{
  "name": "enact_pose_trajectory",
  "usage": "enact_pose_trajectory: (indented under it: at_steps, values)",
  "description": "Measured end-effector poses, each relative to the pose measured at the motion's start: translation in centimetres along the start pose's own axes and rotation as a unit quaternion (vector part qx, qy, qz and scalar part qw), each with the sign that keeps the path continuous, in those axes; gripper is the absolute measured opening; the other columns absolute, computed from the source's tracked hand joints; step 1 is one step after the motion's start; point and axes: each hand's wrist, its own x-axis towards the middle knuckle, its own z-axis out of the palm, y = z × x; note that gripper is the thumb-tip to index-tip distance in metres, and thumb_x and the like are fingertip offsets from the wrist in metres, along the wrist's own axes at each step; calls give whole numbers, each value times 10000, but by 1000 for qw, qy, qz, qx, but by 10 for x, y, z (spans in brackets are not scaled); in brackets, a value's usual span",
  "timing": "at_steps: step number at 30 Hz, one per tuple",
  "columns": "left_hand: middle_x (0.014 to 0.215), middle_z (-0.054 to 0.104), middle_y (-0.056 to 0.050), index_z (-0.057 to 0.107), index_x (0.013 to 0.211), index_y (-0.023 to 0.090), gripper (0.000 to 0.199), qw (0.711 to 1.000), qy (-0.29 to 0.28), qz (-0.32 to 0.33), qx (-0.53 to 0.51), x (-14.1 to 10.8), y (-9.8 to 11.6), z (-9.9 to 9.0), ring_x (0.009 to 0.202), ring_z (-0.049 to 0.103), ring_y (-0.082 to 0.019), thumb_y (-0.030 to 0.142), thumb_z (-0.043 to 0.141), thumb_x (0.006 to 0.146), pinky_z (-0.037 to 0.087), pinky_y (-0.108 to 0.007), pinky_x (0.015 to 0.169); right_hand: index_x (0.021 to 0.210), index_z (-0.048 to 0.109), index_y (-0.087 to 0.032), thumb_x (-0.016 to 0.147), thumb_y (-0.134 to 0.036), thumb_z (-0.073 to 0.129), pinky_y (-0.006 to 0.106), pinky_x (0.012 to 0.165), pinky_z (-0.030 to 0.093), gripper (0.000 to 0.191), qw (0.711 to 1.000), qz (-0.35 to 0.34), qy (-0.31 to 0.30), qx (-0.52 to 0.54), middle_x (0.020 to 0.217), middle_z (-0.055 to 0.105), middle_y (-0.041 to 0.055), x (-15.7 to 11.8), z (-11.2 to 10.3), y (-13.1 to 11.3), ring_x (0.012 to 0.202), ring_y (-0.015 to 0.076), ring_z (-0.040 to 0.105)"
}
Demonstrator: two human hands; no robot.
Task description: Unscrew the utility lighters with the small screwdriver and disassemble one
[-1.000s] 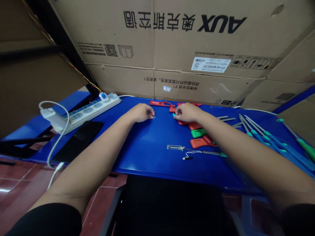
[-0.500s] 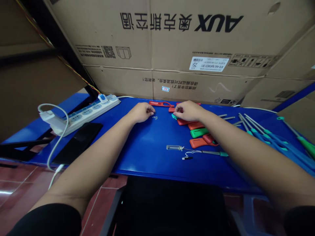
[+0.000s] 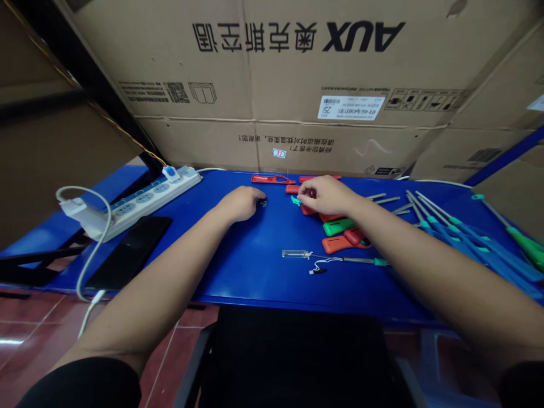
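My left hand (image 3: 241, 204) is low over the blue table (image 3: 246, 266). Its index finger is stretched out to the right, and the other fingers curl under. The fingertip is at a small cluster of thin metal pieces (image 3: 264, 203), possibly touching them. My right hand (image 3: 329, 195) is bent with thumb and fingertips brought together; whatever is between them is too small to make out. A small green plastic piece (image 3: 296, 200) lies right beside those fingertips. Beneath and around this hand are red, orange and green (image 3: 338, 227) plastic lighter shells, partly covered by it.
Nearer me lie a clear tube (image 3: 296, 254) and a metal rod (image 3: 358, 260) with white wires. Several blue-handled long lighters (image 3: 480, 241) spread at the right. A power strip (image 3: 144, 198) and a black phone (image 3: 131, 252) are at the left. A cardboard box (image 3: 280, 79) stands behind.
My left index finger has straightened toward the metal pieces. My right hand has shifted slightly, and more of the green piece shows beside its fingertips. The whole view has moved a little.
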Motion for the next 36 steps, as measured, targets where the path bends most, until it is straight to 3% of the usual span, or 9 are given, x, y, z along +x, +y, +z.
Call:
enact_pose_trajectory:
  at_steps: [3,7,12,20,29,36]
  values:
    - [1245,722,-30,723,1195,235,415,999,31,-24,-18,-5,-2,-12,1180,650,-210,142,516,848,453,-270,1040,1064,680,-184,986,-435,386,311,719,420,394,998,-23,6,-51,1025,739,107,11,6,-19,896,228,661]
    - [1245,712,-87,654,1281,181,415,987,118,-103,-18,-9,-20,-31,1125,660,-225,238,443,929,474,-306,1001,1110,655,-123,963,-620,330,376,742,424,612,992,-48,10,-120,1062,712,214,35,23,-48,961,334,659]
    - [1001,770,-111,757,992,168,300,978,115,-175,-4,-8,-46,-39,931,691,-259,345,539,886,512,-329,866,1061,678,-107,904,-743,321,368,731,428,746,982,-77,-15,-169,1023,719,234,70,39,-63,928,333,678]
    - [914,765,-72,761,942,209,296,980,102,-166,-30,-6,-43,-32,852,672,-221,431,579,868,484,-293,783,1115,670,-152,969,-627,281,342,695,405,631,965,-162,-50,-200,1046,727,186,106,43,-67,929,306,683]
    - [883,758,-59,762,940,196,301,979,111,-157,-61,-5,-45,-32,798,652,-206,418,573,865,462,-292,748,1275,538,-157,1020,-483,254,315,703,397,502,960,-201,-41,-192,1120,715,162,115,54,-66,929,258,665]
    - [840,752,-46,762,936,187,299,980,118,-143,-65,-8,-39,-33,761,637,-191,410,573,872,451,-274,708,1051,703,-201,1017,-476,296,316,713,391,493,938,-274,-66,-203,1025,754,117,126,47,-68,900,237,673]
